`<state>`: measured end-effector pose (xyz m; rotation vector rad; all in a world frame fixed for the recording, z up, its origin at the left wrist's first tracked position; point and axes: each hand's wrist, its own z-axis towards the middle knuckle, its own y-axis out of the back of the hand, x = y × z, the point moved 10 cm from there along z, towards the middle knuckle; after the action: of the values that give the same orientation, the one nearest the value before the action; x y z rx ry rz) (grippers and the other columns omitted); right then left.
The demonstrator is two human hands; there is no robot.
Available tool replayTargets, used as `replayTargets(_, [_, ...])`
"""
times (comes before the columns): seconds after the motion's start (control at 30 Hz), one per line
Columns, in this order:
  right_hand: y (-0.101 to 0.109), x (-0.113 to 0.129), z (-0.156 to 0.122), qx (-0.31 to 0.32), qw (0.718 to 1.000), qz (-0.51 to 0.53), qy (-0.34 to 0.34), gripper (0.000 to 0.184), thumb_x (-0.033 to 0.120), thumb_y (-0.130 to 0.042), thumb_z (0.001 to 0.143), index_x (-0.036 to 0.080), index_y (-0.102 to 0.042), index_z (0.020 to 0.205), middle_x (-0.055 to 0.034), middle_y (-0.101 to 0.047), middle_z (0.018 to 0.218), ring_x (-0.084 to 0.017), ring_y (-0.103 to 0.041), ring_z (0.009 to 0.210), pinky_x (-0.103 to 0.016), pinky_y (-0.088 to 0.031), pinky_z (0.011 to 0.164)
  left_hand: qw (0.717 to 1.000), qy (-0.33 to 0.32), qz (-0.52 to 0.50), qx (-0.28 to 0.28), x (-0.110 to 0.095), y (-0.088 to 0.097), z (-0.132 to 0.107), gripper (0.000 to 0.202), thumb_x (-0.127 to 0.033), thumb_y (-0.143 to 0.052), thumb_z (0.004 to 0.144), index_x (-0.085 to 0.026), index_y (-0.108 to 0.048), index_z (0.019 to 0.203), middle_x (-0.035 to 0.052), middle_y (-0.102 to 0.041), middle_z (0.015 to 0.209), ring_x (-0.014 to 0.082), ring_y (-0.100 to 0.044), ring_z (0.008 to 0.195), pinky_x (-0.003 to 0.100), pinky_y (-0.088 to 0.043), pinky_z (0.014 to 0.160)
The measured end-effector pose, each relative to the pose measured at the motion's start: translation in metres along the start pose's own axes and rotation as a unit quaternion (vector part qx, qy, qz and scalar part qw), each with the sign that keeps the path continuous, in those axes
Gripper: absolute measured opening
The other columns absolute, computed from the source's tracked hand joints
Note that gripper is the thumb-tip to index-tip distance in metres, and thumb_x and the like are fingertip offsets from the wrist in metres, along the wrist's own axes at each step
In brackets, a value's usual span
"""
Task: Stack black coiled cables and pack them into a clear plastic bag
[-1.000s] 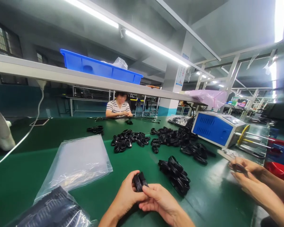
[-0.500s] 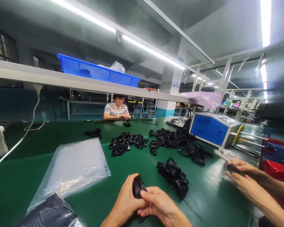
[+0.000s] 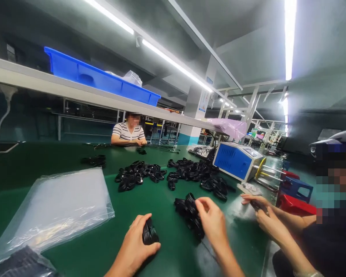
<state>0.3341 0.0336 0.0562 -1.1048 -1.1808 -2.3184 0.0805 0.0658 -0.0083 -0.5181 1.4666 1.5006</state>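
Note:
My left hand (image 3: pixel 134 244) is wrapped round a bundle of coiled black cables (image 3: pixel 150 232), thumb on the near side and fingertips over the top. To its right, my right hand (image 3: pixel 215 219) reaches to a small heap of coiled black cables (image 3: pixel 187 211). Its thumb and fingers close on the upper right coil of that heap; the exact contact is partly hidden. Farther back on the green table (image 3: pixel 103 246) lie larger piles of similar coiled cables (image 3: pixel 193 170) and another group (image 3: pixel 138 175).
A stack of clear plastic bags (image 3: pixel 66 204) lies left, with a filled dark bag (image 3: pixel 23 263) near the front edge. A blue machine (image 3: pixel 233 159) stands right. At right, a co-worker's hands (image 3: pixel 265 215) hold a dark item. Another person (image 3: pixel 128 132) sits across. A shelf holds a blue tray (image 3: pixel 100 82).
My right hand has left the bundle in my left hand and moved right to the cable heap. The view has turned right, showing more of the co-worker.

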Motion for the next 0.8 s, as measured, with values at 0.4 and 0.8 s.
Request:
replayTargets(0.4, [-0.025,0.034,0.077,0.151,0.988,0.033,0.025,0.017,0.02,-0.072,0.051,0.018,-0.068,0.067,-0.0001,-0.061,0.062,-0.018,-0.057,0.07,-0.029,-0.042,0.067,0.999,-0.021,-0.02,-0.013,0.005,0.0,-0.001,0.065,-0.021,-0.065,0.056,-0.018,-0.049,0.119,0.0059,-0.051,0.117,0.0241,-0.047,0.11,0.035,-0.035,0.096])
replayTargets(0.8, [-0.104,0.004,-0.024,0.175,0.915,0.321,-0.169,0.048,0.057,-0.073,0.054,0.019,-0.044,0.056,0.007,-0.042,0.049,-0.006,-0.044,0.044,-0.036,-0.058,0.067,0.998,-0.041,-0.032,-0.033,0.002,0.003,-0.006,0.063,-0.023,-0.068,0.056,-0.024,-0.053,0.117,0.0041,-0.055,0.111,0.0236,-0.05,0.104,0.033,-0.038,0.092])
